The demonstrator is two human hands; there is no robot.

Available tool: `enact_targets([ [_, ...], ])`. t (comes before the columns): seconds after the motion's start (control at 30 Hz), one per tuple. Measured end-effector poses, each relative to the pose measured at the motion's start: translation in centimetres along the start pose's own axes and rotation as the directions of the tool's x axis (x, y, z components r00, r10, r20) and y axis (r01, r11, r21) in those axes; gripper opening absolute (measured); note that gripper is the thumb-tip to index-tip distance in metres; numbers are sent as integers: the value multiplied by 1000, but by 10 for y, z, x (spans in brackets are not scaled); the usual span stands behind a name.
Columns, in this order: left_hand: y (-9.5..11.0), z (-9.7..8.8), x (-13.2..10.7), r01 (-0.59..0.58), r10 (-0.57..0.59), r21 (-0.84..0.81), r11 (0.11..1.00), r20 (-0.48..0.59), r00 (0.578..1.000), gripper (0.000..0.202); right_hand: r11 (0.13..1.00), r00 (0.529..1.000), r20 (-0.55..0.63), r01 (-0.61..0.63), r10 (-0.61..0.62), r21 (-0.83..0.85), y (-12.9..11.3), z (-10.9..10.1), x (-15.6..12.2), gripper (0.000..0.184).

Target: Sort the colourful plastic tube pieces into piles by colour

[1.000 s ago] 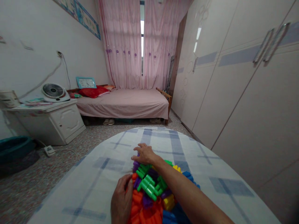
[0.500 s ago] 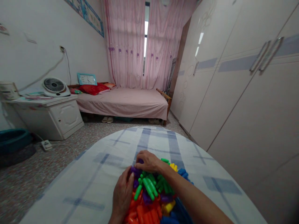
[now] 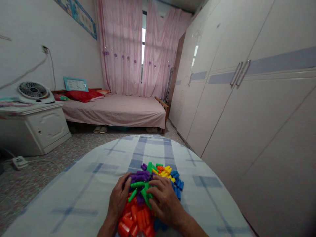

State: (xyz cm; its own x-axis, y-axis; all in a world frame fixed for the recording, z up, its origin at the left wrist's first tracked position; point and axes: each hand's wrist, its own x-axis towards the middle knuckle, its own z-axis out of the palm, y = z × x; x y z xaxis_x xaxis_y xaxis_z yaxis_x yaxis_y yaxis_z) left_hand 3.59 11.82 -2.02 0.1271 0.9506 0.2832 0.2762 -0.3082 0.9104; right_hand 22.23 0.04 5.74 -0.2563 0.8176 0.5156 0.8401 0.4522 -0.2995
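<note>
A heap of coloured plastic blocks with finger-like prongs lies on the cloth-covered table. My left hand [image 3: 120,194] cups the heap's left edge, its thumb apart from its curved fingers, beside the purple blocks [image 3: 140,176]. Over the middle, my right hand [image 3: 166,200] has its fingers spread and touching the green blocks [image 3: 146,195]. I see nothing gripped in either hand. Nearest me are the red-orange blocks [image 3: 138,219]. Yellow blocks [image 3: 166,171] and blue blocks [image 3: 178,184] lie on the right side, some of them hidden under my right hand and forearm.
A checked cloth covers the round-ended table [image 3: 84,194]. Past it stands a bed [image 3: 118,108] with a pink cover, and a long white wardrobe [image 3: 234,131] lines the right. At left, a fan [image 3: 34,91] sits on a white cabinet [image 3: 49,128]; a power strip [image 3: 19,162] lies on the floor.
My right hand has come back from the purple blocks at the far left to the green ones in the middle. My left hand stays at the left edge. The view has turned right.
</note>
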Motion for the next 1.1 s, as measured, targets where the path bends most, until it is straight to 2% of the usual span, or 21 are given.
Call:
enact_targets([
  [0.07, 0, -1, 1, -2, 3, 20, 1000, -31, 1000, 49, 991, 982, -137, -134, 132, -2, 10, -3, -15, 25],
  [0.1, -1, -1, 2, -1, 3, 41, 999, -57, 998, 50, 973, 948, -221, -231, 228, 13, 18, -4, -22, 26],
  [0.13, -3, -2, 3, -2, 8, 73, 997, -86, 996, 51, 940, 893, -300, -338, 336, 45, 29, -3, -27, 28],
  [0.17, -6, -4, 4, -9, 23, 121, 993, -113, 993, 52, 889, 813, -369, -448, 450, 98, 41, -1, -32, 31],
  [0.23, -14, -7, 5, -69, 105, 263, 962, -124, 987, 49, 758, 640, -422, -613, 643, 224, 65, 8, -39, 44],
  [0.27, -20, -9, 5, -117, 162, 344, 932, -105, 981, 46, 686, 561, -410, -666, 719, 292, 74, 14, -41, 50],
  [0.3, -25, -11, 5, -160, 210, 420, 893, -77, 975, 43, 629, 503, -390, -698, 771, 343, 80, 21, -42, 54],
  [0.33, -29, -12, 4, -188, 241, 483, 855, -49, 969, 41, 596, 473, -372, -706, 799, 382, 83, 29, -42, 57],
  [0.4, -34, -11, 1, -206, 251, 540, 816, -9, 968, 39, 593, 478, -352, -682, 805, 428, 82, 42, -40, 59],
  [0.5, -26, -2, -2, -178, 176, 431, 885, 45, 983, 43, 639, 546, -334, -623, 768, 451, 68, 54, -32, 57],
  [0.57, -11, 6, -3, -109, 93, 282, 953, 70, 993, 48, 661, 583, -317, -607, 748, 441, 58, 57, -26, 55],
  [0.67, 17, 14, -5, 29, -34, 96, 995, 50, 998, 55, 684, 622, -299, -585, 723, 436, 50, 58, -22, 53],
  [0.8, 46, 18, -10, 57, -55, -83, 995, 27, 998, 54, 677, 629, -284, -565, 724, 472, 50, 56, -20, 51],
  [0.93, 62, 26, -20, -63, 63, -63, 996, 6, 998, 45, 683, 634, -289, -558, 717, 472, 51, 56, -18, 49],
  [1.0, 67, 32, -26, -180, 179, 5, 984, 72, 981, 42, 688, 637, -290, -563, 715, 458, 50, 57, -18, 48],
  [1.1, 72, 39, -32, -386, 341, 188, 903, 233, 911, 40, 686, 628, -297, -575, 719, 446, 49, 58, -17, 45],
])
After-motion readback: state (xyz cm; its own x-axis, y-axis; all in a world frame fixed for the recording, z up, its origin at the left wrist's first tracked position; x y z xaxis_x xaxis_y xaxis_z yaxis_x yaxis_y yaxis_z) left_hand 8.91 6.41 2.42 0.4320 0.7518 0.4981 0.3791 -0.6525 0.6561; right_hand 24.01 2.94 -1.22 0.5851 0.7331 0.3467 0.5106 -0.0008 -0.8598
